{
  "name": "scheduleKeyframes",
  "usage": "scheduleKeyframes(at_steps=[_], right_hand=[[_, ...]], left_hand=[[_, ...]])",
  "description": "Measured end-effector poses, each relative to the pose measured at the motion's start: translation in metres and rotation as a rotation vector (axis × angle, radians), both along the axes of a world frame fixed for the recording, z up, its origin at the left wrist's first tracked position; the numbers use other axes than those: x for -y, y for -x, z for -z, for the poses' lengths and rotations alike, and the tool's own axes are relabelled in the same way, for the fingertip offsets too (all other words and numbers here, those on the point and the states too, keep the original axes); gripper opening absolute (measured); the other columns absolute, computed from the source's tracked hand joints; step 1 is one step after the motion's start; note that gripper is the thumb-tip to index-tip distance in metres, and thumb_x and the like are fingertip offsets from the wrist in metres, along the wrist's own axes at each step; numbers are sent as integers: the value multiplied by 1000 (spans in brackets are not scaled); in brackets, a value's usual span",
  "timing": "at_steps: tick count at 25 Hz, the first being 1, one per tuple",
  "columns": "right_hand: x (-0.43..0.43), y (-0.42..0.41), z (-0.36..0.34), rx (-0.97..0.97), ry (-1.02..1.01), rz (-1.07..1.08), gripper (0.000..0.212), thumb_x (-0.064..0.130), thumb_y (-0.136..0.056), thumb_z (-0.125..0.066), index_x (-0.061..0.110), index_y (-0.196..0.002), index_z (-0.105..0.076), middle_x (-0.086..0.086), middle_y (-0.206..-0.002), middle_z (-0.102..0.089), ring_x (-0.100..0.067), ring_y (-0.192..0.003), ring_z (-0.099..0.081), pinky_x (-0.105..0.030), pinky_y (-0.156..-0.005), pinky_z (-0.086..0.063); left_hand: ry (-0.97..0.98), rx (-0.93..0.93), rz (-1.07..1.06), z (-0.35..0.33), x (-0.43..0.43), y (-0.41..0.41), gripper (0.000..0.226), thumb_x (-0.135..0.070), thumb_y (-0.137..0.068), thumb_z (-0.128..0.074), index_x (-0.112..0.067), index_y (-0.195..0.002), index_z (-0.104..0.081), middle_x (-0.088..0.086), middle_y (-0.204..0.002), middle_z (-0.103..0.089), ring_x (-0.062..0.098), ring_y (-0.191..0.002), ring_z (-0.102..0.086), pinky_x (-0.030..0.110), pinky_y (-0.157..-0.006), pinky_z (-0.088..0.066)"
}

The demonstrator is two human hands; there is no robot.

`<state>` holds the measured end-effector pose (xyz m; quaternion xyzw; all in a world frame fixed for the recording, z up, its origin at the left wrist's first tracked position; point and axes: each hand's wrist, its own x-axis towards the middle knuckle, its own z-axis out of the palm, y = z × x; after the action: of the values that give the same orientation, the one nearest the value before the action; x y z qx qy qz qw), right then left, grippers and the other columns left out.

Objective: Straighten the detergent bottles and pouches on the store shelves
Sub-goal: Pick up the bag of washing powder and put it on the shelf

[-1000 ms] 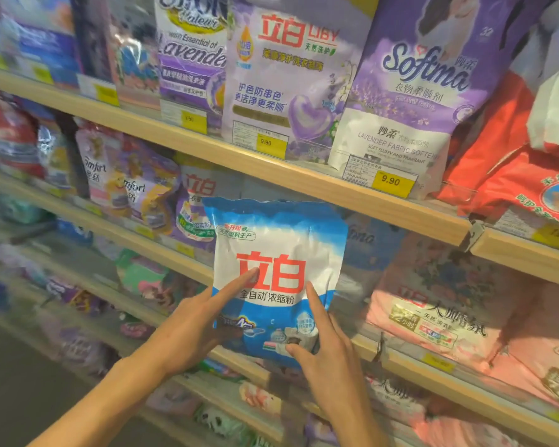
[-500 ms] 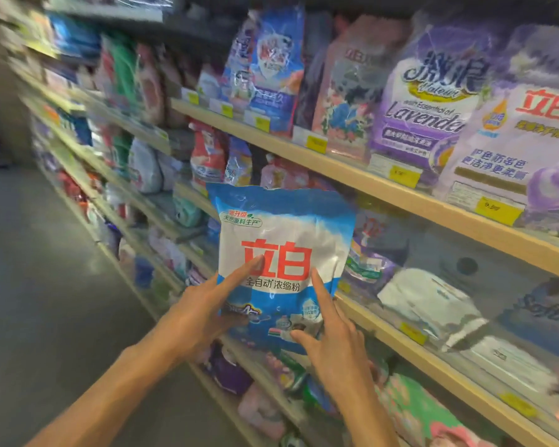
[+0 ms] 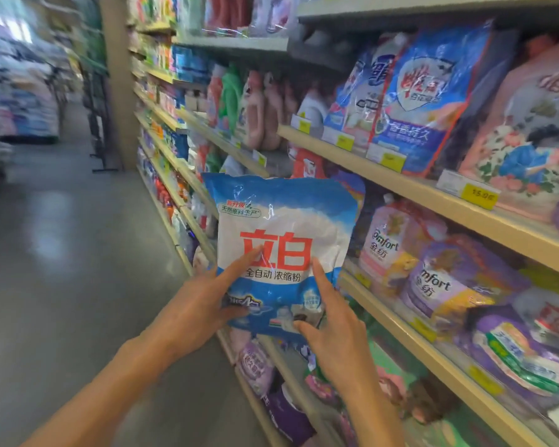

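Blue-and-white detergent pouch [image 3: 283,253] is held upright in the aisle by both hands. Left hand [image 3: 204,304] and right hand [image 3: 336,333] grip its lower edge, beside the shelves [image 3: 400,185].

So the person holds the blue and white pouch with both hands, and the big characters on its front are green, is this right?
Not quite. The head view shows both the left hand and the right hand holding the blue and white pouch, but the big characters on its front are red, not green.
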<state>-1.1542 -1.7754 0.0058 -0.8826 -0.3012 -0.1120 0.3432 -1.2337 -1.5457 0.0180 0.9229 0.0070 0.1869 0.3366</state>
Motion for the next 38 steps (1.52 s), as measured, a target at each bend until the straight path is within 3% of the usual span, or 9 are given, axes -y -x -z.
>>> scheduleKeyframes(at_steps=[3, 7, 11, 14, 18, 26, 29, 35, 38], right_hand=[[-48, -37, 5, -16, -7, -27, 120, 24, -86, -83, 78, -143, 8, 8, -139, -58, -12, -115, -53, -35, -92, -52], [-113, -98, 7, -24, -43, -61, 119, 24, -86, -82, 78, -144, 6, 22, -131, -51, 5, -97, -55, -23, -84, -47], [-176, -150, 5, -46, -75, -112, 118, 20, -87, -82, 80, -143, 3, 36, -141, -36, 32, -92, -45, -20, -78, -44], [-215, -176, 3, -43, -56, -108, 120, 23, -86, -83, 84, -138, 7, 33, -142, -41, 9, -84, -52, -26, -80, -50], [-264, -203, 9, -65, -10, -58, 117, 26, -88, -81, 82, -139, 7, 27, -146, -44, 0, -79, -52, -28, -79, -52], [-360, -221, 20, -108, -34, 180, 117, 23, -87, -83, 79, -144, 3, 31, -132, -42, 3, -67, -57, -26, -66, -54], [-377, -223, 29, -103, -19, 294, 118, 25, -87, -82, 78, -143, 7, 35, -142, -34, 2, -63, -60, -21, -67, -54], [-372, -242, 80, -80, 26, 561, 116, 30, -90, -79, 78, -143, 12, 17, -153, -47, 9, -68, -54, -13, -65, -43], [-356, -253, 116, -40, 17, 637, 112, 28, -92, -77, 77, -144, 9, 10, -160, -41, -4, -72, -57, -22, -69, -51]], left_hand=[[-13, -5, -40, 0, -47, -30, 106, -22, -84, -78, -81, -134, -6, -17, -139, -47, 13, -116, -57, 32, -100, -51], [-45, 1, -40, -3, -112, -82, 108, -24, -85, -79, -84, -130, -2, -25, -137, -43, 6, -114, -58, 20, -93, -48], [-42, 27, -92, -6, -176, -129, 108, -24, -84, -80, -84, -130, -4, -21, -133, -48, 9, -109, -61, 25, -96, -50], [-53, 28, -85, -1, -216, -158, 107, -24, -83, -80, -80, -136, -6, -19, -132, -49, 9, -107, -63, 28, -95, -52], [-47, 15, -62, 14, -272, -196, 105, -27, -81, -82, -77, -139, -9, -13, -131, -54, 12, -104, -65, 35, -98, -53], [-122, 8, 152, 23, -384, -275, 102, -37, -80, -81, -74, -141, -8, -20, -120, -51, -2, -79, -62, 24, -76, -51], [-130, 41, 261, 29, -401, -303, 101, -36, -81, -80, -72, -143, -9, -17, -105, -53, 3, -79, -60, 23, -74, -49], [-132, 145, 473, 79, -389, -371, 105, -35, -79, -83, -69, -146, -10, -4, -109, -63, 23, -93, -69, 32, -77, -55], [-120, 192, 517, 120, -364, -402, 104, -34, -79, -82, -69, -145, -10, -7, -105, -61, 23, -91, -69, 29, -70, -51]])
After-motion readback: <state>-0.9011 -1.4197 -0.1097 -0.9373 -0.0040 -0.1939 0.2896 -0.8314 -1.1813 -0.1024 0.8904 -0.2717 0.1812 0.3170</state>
